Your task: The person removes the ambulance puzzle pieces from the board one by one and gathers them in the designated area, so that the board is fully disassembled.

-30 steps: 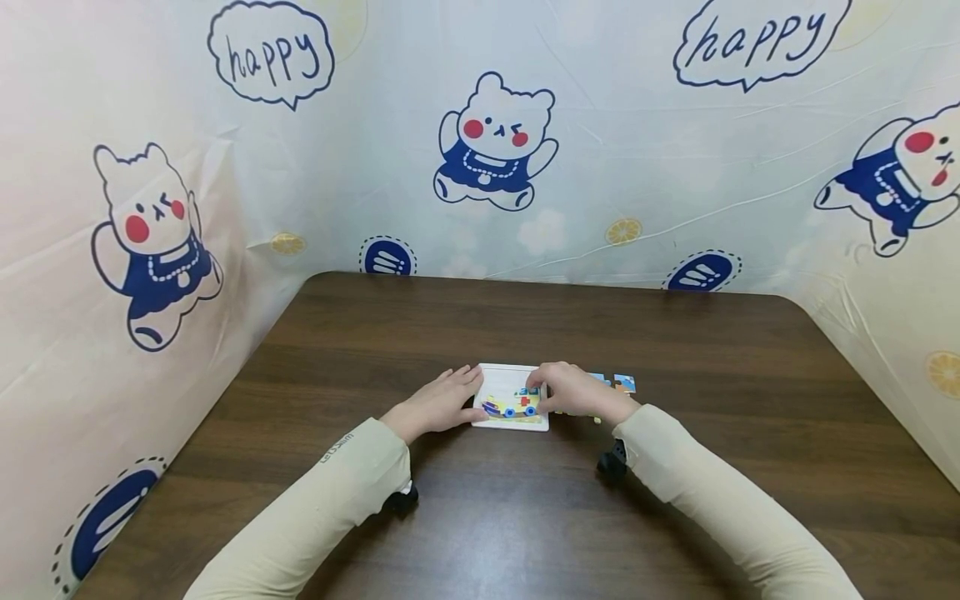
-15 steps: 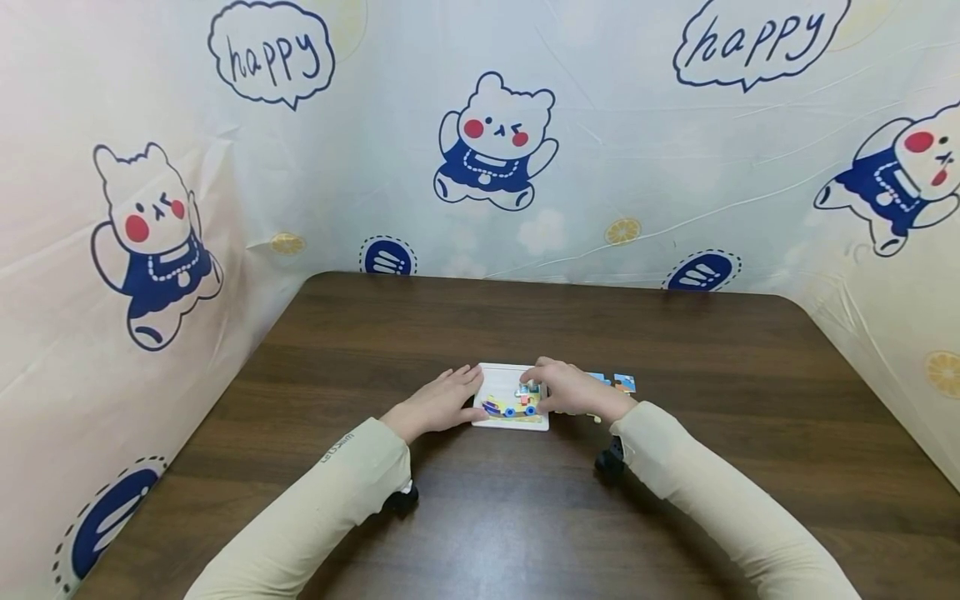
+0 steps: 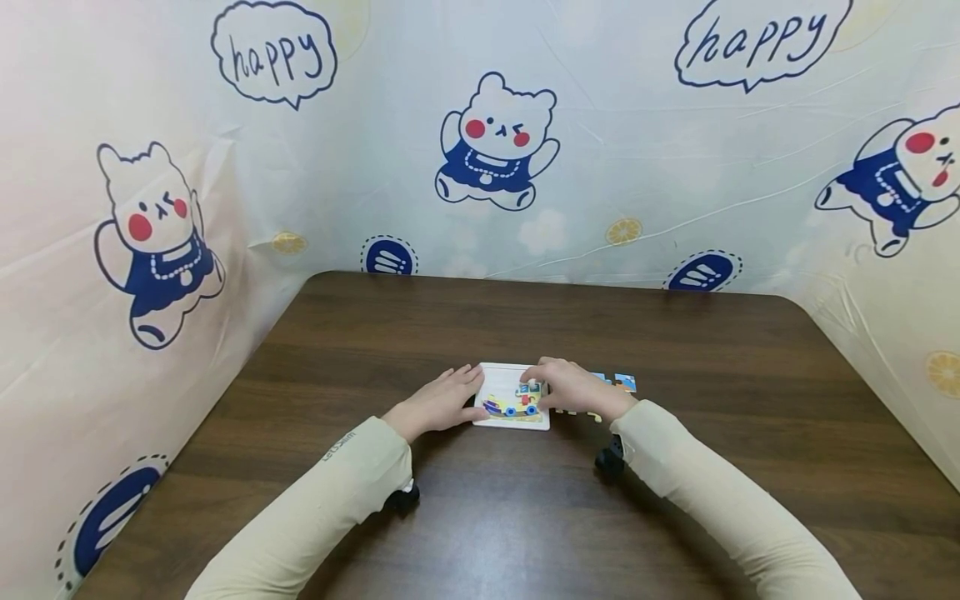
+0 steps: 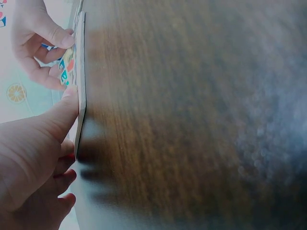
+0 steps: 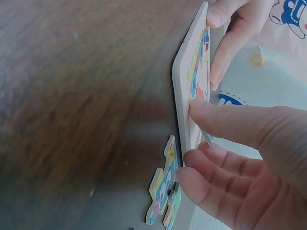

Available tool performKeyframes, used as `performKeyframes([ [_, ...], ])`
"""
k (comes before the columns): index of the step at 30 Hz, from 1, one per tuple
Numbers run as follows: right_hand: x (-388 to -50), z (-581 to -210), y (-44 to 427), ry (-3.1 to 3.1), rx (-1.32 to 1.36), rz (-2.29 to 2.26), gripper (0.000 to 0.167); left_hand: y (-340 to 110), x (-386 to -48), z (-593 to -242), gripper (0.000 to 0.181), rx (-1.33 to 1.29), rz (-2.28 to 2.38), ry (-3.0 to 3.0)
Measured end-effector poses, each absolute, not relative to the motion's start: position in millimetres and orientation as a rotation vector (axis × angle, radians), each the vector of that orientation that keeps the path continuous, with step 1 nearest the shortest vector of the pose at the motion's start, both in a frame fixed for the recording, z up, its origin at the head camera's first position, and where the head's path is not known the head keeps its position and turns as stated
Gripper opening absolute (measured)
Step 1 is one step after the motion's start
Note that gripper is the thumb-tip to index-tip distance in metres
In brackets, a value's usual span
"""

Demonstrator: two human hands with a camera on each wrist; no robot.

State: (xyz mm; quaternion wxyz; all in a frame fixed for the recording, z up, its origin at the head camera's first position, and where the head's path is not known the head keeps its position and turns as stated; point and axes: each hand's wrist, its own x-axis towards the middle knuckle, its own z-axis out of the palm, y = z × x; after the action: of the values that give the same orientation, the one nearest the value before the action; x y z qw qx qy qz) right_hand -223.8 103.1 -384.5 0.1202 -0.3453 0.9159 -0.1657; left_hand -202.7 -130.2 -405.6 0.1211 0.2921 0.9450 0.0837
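Note:
A white-framed jigsaw tray lies on the table, with joined pieces of a yellow vehicle picture along its near side. My left hand rests on the tray's left edge with fingers stretched out, its thumb on the near left corner. Over the tray's right part, my right hand pinches a jigsaw piece between thumb and fingers. That piece stands tilted against the tray surface in the right wrist view; its teal and red print shows in the left wrist view.
Several loose jigsaw pieces lie right of the tray, partly hidden by my right hand in the head view; one blue piece lies farthest right. A printed cloth hangs behind the brown table.
My right fingers have shifted slightly away from me, tilting the pinched piece over the tray. My left hand and the tray stay put.

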Motion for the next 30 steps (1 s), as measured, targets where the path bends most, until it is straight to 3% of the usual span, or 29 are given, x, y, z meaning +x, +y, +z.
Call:
performKeyframes([
  [30, -226.5, -372.8, 127.4, 2.774, -1.003, -0.618, 0.031, -130.4, -202.6, -405.9, 0.071, 0.871, 0.244, 2.761],
])
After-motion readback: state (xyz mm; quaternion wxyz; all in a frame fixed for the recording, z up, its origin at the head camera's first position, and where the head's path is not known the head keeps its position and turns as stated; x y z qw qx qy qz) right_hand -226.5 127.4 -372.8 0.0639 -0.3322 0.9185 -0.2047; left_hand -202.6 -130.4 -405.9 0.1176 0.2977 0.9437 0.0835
